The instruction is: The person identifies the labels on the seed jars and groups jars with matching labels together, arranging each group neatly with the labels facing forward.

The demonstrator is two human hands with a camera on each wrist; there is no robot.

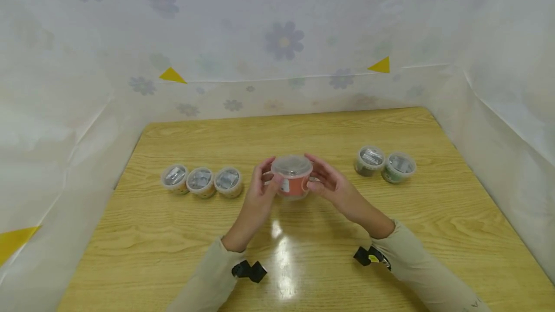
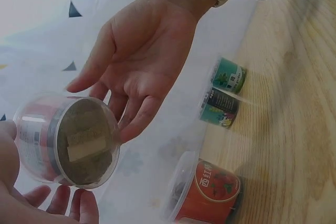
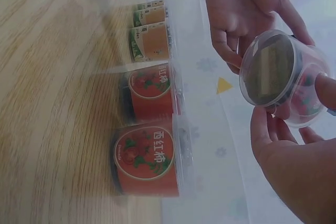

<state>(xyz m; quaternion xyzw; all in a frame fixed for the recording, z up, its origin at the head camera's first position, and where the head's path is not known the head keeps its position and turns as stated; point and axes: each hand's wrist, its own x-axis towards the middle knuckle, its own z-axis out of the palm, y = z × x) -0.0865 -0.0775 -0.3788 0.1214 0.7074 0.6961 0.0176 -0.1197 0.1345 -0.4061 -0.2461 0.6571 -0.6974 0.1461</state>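
Two pale sleeves (image 1: 208,273) are running off the head view's lower edge, each carrying a small black camera (image 1: 249,271). Beyond them, the left hand (image 1: 260,190) and right hand (image 1: 337,190) are gripping a red-labelled tub (image 1: 297,187) from opposite sides, holding it above the wooden table (image 1: 325,273); some fingers are hiding behind it. A pale strip is showing through its clear base, too blurred to read. Two other red tubs (image 3: 147,163) are standing on the table in the right wrist view; the head view isn't revealing them. Three orange tubs (image 1: 201,182) are sitting leftward, two green tubs (image 1: 399,170) rightward. Behind, a flowered sheet (image 1: 225,37) is hanging.
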